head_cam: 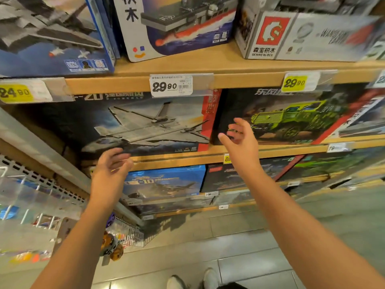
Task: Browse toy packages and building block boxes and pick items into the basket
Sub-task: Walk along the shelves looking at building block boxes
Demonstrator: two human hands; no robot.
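Browsing step: person is reaching both hands, empty, fingers loose, toward the jet box (145, 124) at 12 o'clock. Left hand (111, 166) is nearing its lower-left corner, right hand (239, 138) its right edge. Next: gripping both sides. Basket is sitting out of sight.

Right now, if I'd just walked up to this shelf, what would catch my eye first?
Probably the two bare hands reaching at the middle shelf: the left hand at the lower edge of the grey jet box, the right hand in front of the green truck box, both open and holding nothing. Next, the bold 29.90 price tag on the shelf edge above.
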